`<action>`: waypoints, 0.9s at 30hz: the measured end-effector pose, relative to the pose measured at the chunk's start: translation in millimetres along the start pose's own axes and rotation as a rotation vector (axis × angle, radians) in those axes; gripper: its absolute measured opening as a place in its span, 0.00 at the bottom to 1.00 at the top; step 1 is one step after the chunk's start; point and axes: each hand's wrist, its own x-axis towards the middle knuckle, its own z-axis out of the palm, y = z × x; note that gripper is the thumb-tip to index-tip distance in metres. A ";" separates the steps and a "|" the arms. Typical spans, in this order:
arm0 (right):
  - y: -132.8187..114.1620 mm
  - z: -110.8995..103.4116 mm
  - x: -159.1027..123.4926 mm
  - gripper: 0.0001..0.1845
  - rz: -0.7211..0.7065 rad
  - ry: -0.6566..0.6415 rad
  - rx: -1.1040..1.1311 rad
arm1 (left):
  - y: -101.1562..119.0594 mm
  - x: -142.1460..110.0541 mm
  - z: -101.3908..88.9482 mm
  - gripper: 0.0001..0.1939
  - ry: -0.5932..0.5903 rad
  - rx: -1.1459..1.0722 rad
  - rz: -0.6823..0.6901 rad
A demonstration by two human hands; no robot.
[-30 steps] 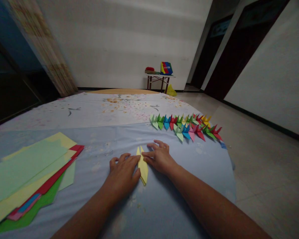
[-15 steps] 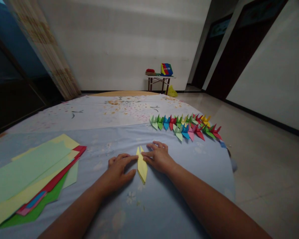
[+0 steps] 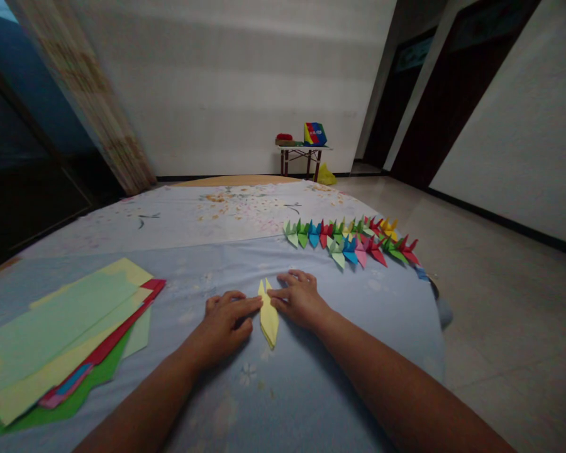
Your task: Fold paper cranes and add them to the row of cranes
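Note:
A folded yellow paper [image 3: 269,321] lies flat on the blue cloth, narrow and pointed, with two slim tips separated by a slit at its far end. My left hand [image 3: 226,324] is at its left side, the stretched index finger touching the edge below the tips. The left thumb is held apart from the paper, and the other fingers are bent. On the opposite side, my right hand [image 3: 302,299] has its thumb and index fingertip closed at the paper's right edge. Its remaining fingers rest farther out on the cloth.
Loose coloured sheets [image 3: 70,327] are piled at the left. Several folded paper cranes [image 3: 351,248] stand in rows at the far right, near the round table's edge. Beyond the table [image 3: 236,180], a small side table [image 3: 306,148] by the wall carries a colourful box [image 3: 316,134].
The left thumb has drawn back slightly from the paper. The right hand and the yellow paper keep nearly the same place; the view has shifted a little.

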 end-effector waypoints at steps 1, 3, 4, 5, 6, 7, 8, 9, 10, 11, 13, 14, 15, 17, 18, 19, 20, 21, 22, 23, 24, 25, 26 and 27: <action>-0.3 -0.5 -0.1 0.17 0.001 -0.005 -0.003 | 0.4 0.2 0.0 0.26 0.000 0.013 0.001; -1.0 -1.5 -0.4 0.17 0.003 -0.014 -0.009 | 1.5 0.4 -0.1 0.26 -0.005 0.030 0.001; -1.4 -1.9 -0.5 0.17 0.004 -0.016 -0.011 | 2.1 0.5 -0.1 0.26 -0.008 0.035 0.001; -1.7 -2.1 -0.6 0.17 0.005 -0.018 -0.013 | 2.8 0.5 -0.2 0.26 -0.009 0.039 0.001; -1.9 -2.2 -0.6 0.17 0.006 -0.017 -0.014 | 3.5 0.3 -0.4 0.26 -0.007 0.045 0.002; -2.1 -2.1 -0.6 0.17 0.007 -0.016 -0.015 | 4.4 0.0 -0.6 0.26 -0.004 0.052 0.004; -2.2 -2.0 -0.6 0.17 0.009 -0.014 -0.016 | 5.2 -0.4 -0.8 0.26 0.000 0.059 0.007; -2.2 -1.7 -0.5 0.17 0.011 -0.011 -0.017 | 6.1 -0.8 -1.0 0.26 0.003 0.067 0.009; -2.1 -1.5 -0.4 0.17 0.013 -0.008 -0.017 | 6.9 -1.4 -1.3 0.26 0.004 0.074 0.013; -2.0 -1.2 -0.4 0.17 0.012 -0.003 -0.016 | 7.6 -1.9 -1.6 0.26 0.004 0.080 0.018; -1.7 -0.6 -0.3 0.17 0.003 0.009 -0.013 | 9.2 -2.9 -2.1 0.26 0.010 0.092 0.030; -1.6 -0.2 -0.3 0.17 -0.002 0.014 -0.013 | 10.0 -3.2 -2.3 0.26 0.012 0.099 0.037; -1.4 0.2 -0.3 0.16 -0.006 0.018 -0.013 | 10.9 -3.4 -2.5 0.26 0.015 0.106 0.041; -1.2 1.1 -0.2 0.16 -0.006 0.022 -0.016 | 13.0 -3.5 -2.8 0.26 0.018 0.119 0.044; -1.1 1.6 -0.2 0.16 -0.005 0.025 -0.017 | 14.0 -3.5 -2.8 0.26 0.018 0.124 0.043; -1.2 2.0 -0.2 0.16 -0.004 0.027 -0.018 | 14.8 -3.5 -2.6 0.26 0.021 0.128 0.042; -1.3 2.3 -0.3 0.15 -0.003 0.032 -0.018 | 15.3 -3.7 -2.1 0.26 0.026 0.131 0.042; -1.4 2.5 -0.4 0.15 -0.003 0.036 -0.018 | 15.5 -3.9 -1.4 0.25 0.033 0.133 0.044; -1.6 2.5 -0.6 0.15 -0.004 0.041 -0.018 | 15.1 -4.2 -0.3 0.25 0.040 0.132 0.046; -1.8 2.5 -0.9 0.15 -0.003 0.044 -0.017 | 14.1 -4.4 1.0 0.25 0.051 0.127 0.046; -1.8 2.4 -1.1 0.15 -0.003 0.046 -0.017 | 12.7 -4.5 2.6 0.25 0.063 0.115 0.044; -1.8 2.4 -1.2 0.15 -0.005 0.047 -0.018 | 11.0 -4.3 4.2 0.25 0.073 0.095 0.039; -1.6 2.5 -1.3 0.16 -0.008 0.047 -0.017 | 9.1 -3.8 5.6 0.25 0.080 0.066 0.031; -1.3 2.8 -1.2 0.16 -0.014 0.048 -0.016 | 7.5 -2.8 6.5 0.24 0.091 0.033 0.018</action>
